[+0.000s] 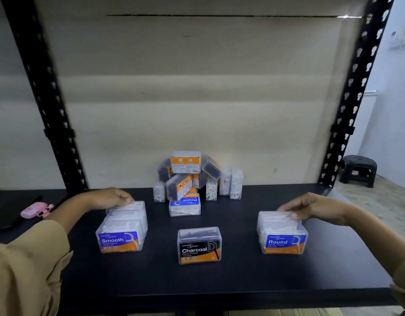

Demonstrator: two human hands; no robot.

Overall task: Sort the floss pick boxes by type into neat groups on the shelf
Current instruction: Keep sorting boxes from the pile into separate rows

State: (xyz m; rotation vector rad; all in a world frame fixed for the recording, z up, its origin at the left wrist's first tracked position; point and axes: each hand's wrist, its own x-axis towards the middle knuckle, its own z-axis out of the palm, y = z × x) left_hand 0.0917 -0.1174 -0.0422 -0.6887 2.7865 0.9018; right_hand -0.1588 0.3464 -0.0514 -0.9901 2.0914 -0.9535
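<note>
A row of clear "Smooth" floss pick boxes [121, 233] stands front left on the black shelf [231, 281]. My left hand [110, 198] grips the rearmost box of that row. Front right is a short row of "Round" boxes [283, 238], and my right hand [308, 207] holds the back box there. A single "Charcoal" box [199, 246] stands alone front centre. At the back centre a mixed pile of boxes [190, 176] leans against the backboard, with another "Round" box [185, 205] lying upside down in front of it.
Black slotted uprights frame the shelf at left [48, 106] and right [354, 99]. A pink case [36, 209] lies on a surface far left. A dark plastic stool [358, 169] stands on the floor beyond the right upright.
</note>
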